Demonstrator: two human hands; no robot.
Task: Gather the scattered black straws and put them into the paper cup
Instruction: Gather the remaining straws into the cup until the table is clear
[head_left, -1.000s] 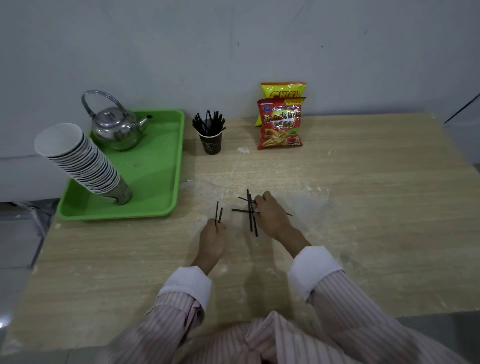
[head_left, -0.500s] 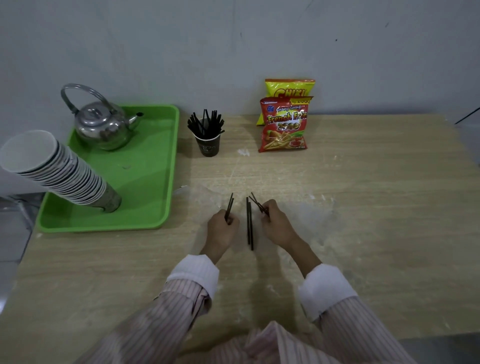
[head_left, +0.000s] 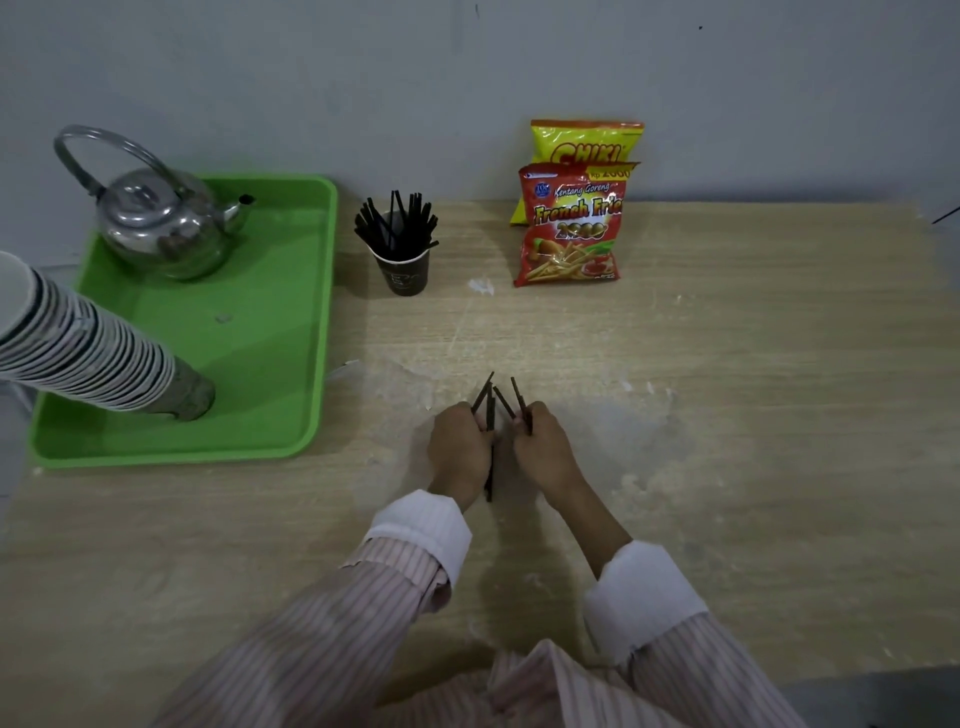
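Both grips have closed together at bench centre: the left hand (head_left: 460, 447) and right hand (head_left: 543, 447) each pinch black straws (head_left: 488, 400), the last loose pair now gathered. Judged next: the paper cup (head_left: 403, 267) at 11 o'clock.

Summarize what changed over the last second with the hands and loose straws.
The left hand and right hand drew together. The crossed straws that lay on the table went into the right hand; the left hand closed on the straws between them, whose lower ends seem down. Paper cup, tray, kettle, snack bags: unchanged.
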